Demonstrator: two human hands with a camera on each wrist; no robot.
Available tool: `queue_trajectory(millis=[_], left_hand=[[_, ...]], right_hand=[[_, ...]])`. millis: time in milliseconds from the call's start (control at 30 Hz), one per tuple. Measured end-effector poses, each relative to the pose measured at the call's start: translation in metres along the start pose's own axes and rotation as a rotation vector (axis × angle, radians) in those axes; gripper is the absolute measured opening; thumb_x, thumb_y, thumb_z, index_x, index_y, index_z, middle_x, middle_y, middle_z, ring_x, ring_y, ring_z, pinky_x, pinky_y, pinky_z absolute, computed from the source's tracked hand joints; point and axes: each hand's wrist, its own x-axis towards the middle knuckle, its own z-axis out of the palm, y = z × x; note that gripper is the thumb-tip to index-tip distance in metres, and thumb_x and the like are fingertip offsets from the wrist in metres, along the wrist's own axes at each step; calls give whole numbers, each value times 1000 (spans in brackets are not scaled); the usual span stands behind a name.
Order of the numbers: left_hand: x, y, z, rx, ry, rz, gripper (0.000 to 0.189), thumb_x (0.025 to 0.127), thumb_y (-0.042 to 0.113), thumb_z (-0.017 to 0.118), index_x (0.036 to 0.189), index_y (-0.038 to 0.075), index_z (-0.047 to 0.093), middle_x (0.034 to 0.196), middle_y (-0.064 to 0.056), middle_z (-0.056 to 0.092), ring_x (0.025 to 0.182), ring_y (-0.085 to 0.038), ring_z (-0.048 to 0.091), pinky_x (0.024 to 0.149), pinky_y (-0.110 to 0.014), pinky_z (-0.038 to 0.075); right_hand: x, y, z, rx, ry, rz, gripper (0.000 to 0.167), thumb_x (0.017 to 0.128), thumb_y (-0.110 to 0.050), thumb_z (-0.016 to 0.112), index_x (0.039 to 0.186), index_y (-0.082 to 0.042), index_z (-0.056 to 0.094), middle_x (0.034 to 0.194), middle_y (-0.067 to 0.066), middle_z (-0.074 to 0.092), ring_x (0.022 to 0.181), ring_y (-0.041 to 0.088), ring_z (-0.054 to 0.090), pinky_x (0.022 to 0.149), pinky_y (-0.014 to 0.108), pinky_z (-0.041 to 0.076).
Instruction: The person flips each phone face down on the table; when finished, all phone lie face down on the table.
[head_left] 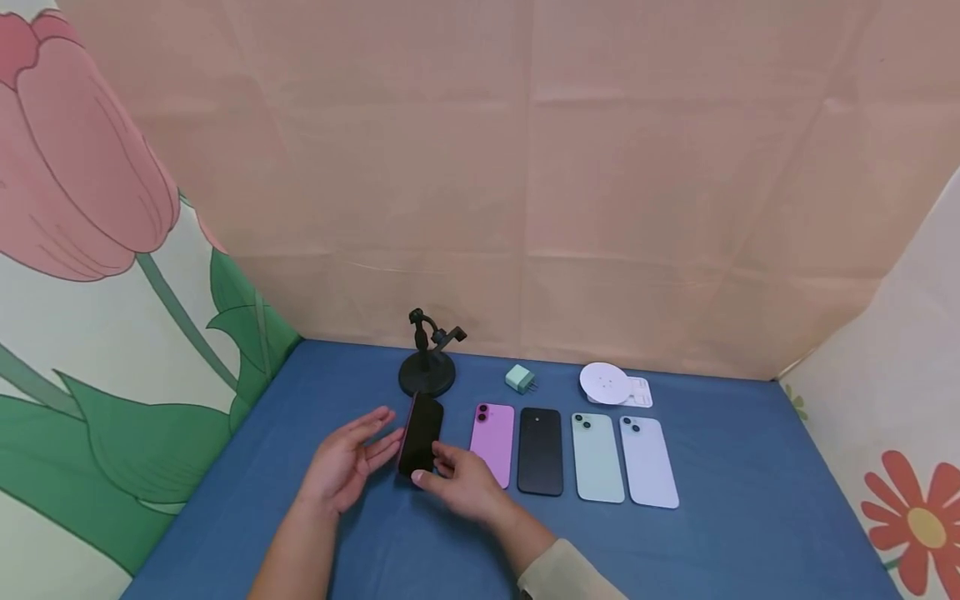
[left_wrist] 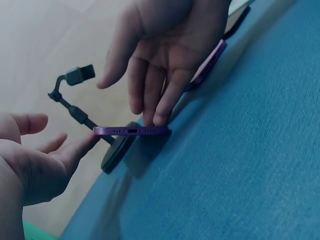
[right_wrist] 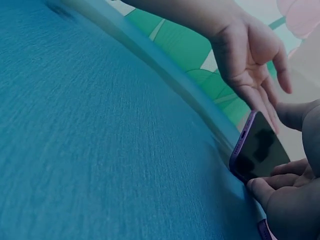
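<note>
A smartphone [head_left: 422,433] with a dark screen and purple frame tilts on the blue cloth, its left edge raised and its right edge low. At the raised edge, my left hand [head_left: 348,458] touches with extended fingertips, palm turned up and thumb apart. My right hand [head_left: 465,483] has its fingertips against the low right edge; its thumb stands away from the phone in the left wrist view. The end with the charging port [left_wrist: 132,131] faces the left wrist camera. Just behind the phone stands a black phone stand [head_left: 426,371] with a round base and jointed arm.
To the right lie a pink phone [head_left: 492,442], a black phone [head_left: 540,452], a pale green phone [head_left: 597,458] and a pale lavender phone [head_left: 649,462]. Behind them are a green charger plug [head_left: 519,378], a white disc [head_left: 604,383] and a white card [head_left: 639,392].
</note>
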Motion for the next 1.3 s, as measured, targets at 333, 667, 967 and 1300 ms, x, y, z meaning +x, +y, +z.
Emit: queue_trajectory(millis=[333,667,967,1300], left_hand=[[-6,1,12,-11,-39,36,50,110,13,50,156,-4,38,155,-16,47,140,-41,48,107,-48,48],[-6,-5,22,-54,-60,11,47,108,9,51,153,-3,43,152,-15,52,145,-43,41,110,-52,45],[0,-16,15,48,-54,-11,52,108,15,53,156,1,41,161,-19,42,148,-37,40,114,-61,38],[9,-32,10,107,-51,-41,57,108,16,54,159,1,35,165,-19,33,152,-37,31,119,-61,30]], right_hand=[[4,-2,7,142,-40,10,74,98,-39,72,153,4,46,152,19,53,136,30,56,108,45,48],[5,3,7,158,-24,-6,65,99,-27,70,154,-1,47,152,14,54,135,29,57,108,47,49],[-1,-3,2,170,52,-53,65,100,-23,70,158,-10,44,150,11,56,128,28,62,103,48,53],[-8,-5,-7,178,108,-41,60,101,-20,68,155,-4,47,142,15,62,121,27,66,102,49,54]])
